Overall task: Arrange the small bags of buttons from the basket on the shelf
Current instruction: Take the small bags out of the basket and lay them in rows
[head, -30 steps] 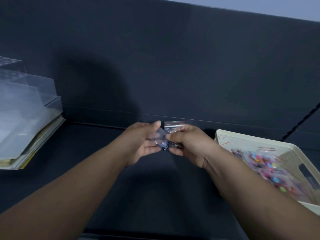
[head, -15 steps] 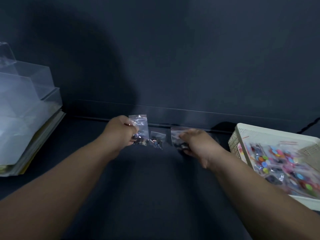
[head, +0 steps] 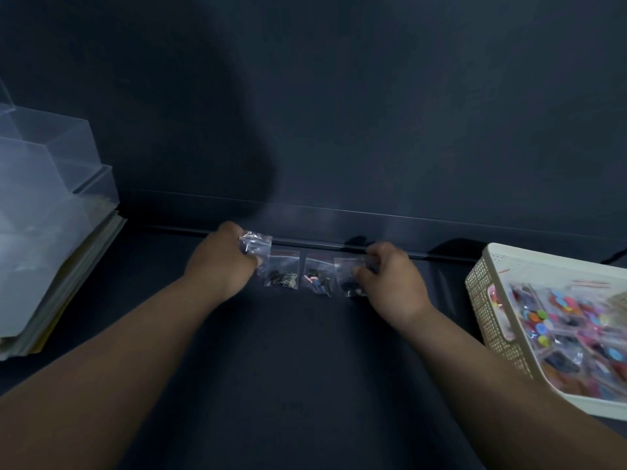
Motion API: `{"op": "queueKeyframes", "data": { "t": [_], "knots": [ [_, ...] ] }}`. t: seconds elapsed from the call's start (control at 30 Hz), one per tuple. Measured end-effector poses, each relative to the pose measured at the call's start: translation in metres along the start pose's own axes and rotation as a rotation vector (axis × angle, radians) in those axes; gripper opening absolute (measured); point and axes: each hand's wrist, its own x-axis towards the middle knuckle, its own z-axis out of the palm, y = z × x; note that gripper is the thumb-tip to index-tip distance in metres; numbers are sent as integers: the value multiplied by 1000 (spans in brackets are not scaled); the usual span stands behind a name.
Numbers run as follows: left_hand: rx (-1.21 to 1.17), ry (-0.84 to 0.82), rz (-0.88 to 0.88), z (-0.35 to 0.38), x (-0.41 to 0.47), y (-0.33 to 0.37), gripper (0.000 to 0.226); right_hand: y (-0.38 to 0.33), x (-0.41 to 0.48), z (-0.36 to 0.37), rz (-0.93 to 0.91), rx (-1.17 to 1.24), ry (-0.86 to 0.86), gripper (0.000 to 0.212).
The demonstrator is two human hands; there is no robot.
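Observation:
Several small clear bags of buttons stand in a row against the back of the dark shelf (head: 305, 368). My left hand (head: 222, 262) grips the leftmost bag (head: 256, 244), held a little above the others. Beside it stand a second bag (head: 283, 273) and a third bag (head: 317, 276). My right hand (head: 390, 276) pinches the rightmost bag (head: 347, 274) at its upper edge. At the right, a cream perforated basket (head: 492, 300) holds many more bags of coloured buttons (head: 559, 327).
A stack of clear plastic boxes (head: 44, 184) on flat folders occupies the shelf's left end. A low dark rail (head: 424, 254) runs along the back wall behind the bags.
Both hands have moved apart and back toward the wall. The bags held together a second ago now stand spread in a row, with a third and fourth bag visible between the hands.

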Motion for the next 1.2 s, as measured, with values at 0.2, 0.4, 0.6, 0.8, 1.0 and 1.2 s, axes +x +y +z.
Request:
{"op": "queueKeyframes", "data": {
  "t": [0.2, 0.4, 0.6, 0.8, 1.0, 1.2],
  "knots": [
    [237, 120, 321, 5, -25, -10, 45, -3, -34, 8, -313, -277, -12, 40],
    [404, -11, 401, 10, -41, -23, 40, 5, -46, 16, -323, -497, -161, 52],
    [445, -6, 402, 11, -50, -23, 39, 2, -53, 14, -323, -531, -148, 52],
    [487, -5, 413, 13, -54, -21, 42, -4, -58, 18, -335, -561, -210, 54],
    [455, 16, 458, 12, -56, -9, 45, -9, -61, 5, -361, -469, -149, 51],
    [339, 32, 614, 19, -66, 42, 43, -4, -66, -39, -411, -301, -1, 46]
  ]
}}
